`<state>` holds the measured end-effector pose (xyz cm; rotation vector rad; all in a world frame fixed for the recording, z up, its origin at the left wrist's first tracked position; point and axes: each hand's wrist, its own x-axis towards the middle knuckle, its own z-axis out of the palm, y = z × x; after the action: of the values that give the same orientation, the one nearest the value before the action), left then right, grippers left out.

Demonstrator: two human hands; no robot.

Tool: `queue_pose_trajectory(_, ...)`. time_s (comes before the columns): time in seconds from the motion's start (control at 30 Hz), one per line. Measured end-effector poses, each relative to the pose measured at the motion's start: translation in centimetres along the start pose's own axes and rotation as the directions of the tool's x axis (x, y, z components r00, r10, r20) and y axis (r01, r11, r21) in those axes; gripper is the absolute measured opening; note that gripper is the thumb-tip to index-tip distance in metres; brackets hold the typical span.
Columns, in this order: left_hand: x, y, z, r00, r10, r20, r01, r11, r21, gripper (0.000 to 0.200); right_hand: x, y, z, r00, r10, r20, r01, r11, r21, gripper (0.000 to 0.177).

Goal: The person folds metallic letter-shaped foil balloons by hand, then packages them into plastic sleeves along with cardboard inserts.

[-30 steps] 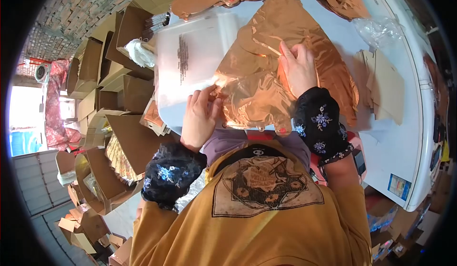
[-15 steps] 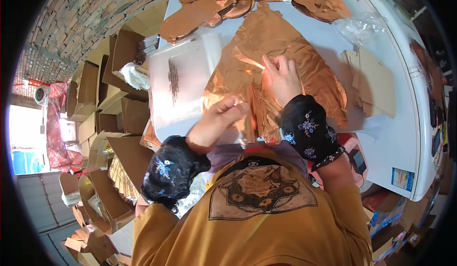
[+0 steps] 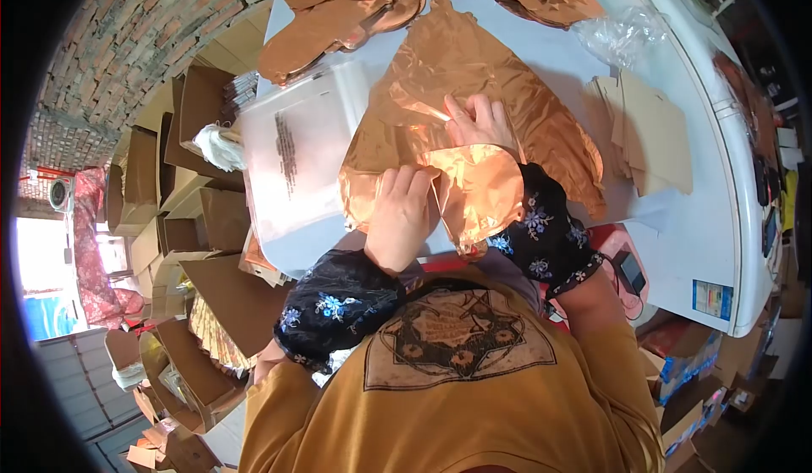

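A flat, crinkled, copper-coloured foil balloon [image 3: 541,126] is spread over the table in front of me. My left hand [image 3: 397,223] is closed on its near left part, fingers curled over the foil. Further in, my right hand [image 3: 480,123] rests on the foil with its fingers stretched out and the index finger apart, beside a bright crease. A rounded, shiny lobe [image 3: 484,192] of the balloon is folded up and covers my right wrist. The right thumb is hidden.
More copper foil pieces [image 3: 355,16] are piled at the far edge. Clear plastic sleeves [image 3: 292,147] lie left, crumpled clear plastic [image 3: 622,37] and tan card pieces [image 3: 655,130] right. Open cardboard boxes [image 3: 203,219] crowd the left side. A white appliance [image 3: 719,177] borders the right.
My left hand has turned over and moved right onto the foil. The near lobe has come up over my right wrist. My right hand stays at about the same place on the foil.
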<state>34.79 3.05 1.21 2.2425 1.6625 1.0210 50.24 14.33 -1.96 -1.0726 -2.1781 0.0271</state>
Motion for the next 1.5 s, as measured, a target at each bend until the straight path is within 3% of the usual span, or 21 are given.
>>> queue_pose_trajectory(0.27,0.0,-0.3,0.9,0.997,0.075,0.003,-0.075,0.995,-0.064,0.028,0.0,0.3,0.2,0.995,0.042,0.088,-0.042,0.999,-0.002,0.043)
queue_pose_trajectory(0.53,-0.3,0.0,1.3,0.987,0.161,0.001,-0.16,0.985,0.058,0.029,0.0,0.5,0.6,0.995,0.047,0.092,-0.045,0.999,-0.027,0.041)
queue_pose_trajectory(0.87,-0.7,0.0,1.4,0.969,0.195,0.155,-0.218,0.964,0.15,0.038,0.0,0.9,1.3,1.0,-0.014,-0.027,0.011,0.997,-0.082,0.043)
queue_pose_trajectory(1.23,-1.1,-0.5,1.6,0.967,0.204,0.152,-0.226,0.964,0.14,0.04,0.0,1.5,1.2,0.999,-0.023,-0.046,0.022,0.999,-0.027,0.039)
queue_pose_trajectory(1.33,-1.1,-0.4,1.6,0.969,0.208,0.136,-0.228,0.961,0.155,0.039,0.6,3.0,1.0,0.996,0.089,-0.004,-0.082,0.932,0.353,0.036)
queue_pose_trajectory(1.37,-1.1,-0.4,1.6,0.969,0.209,0.132,-0.229,0.96,0.16,0.039,0.6,3.7,0.3,0.957,0.274,0.096,-0.284,0.812,0.51,0.036)
queue_pose_trajectory(1.43,-1.0,-0.3,1.6,0.969,0.21,0.129,-0.23,0.96,0.162,0.039,2.4,2.5,-4.3,0.761,0.53,0.374,-0.611,0.392,0.687,0.036)
queue_pose_trajectory(1.5,-1.1,-0.4,1.6,0.969,0.211,0.128,-0.23,0.959,0.167,0.038,2.7,2.1,-7.3,0.846,0.436,0.308,-0.512,0.497,0.701,0.04)
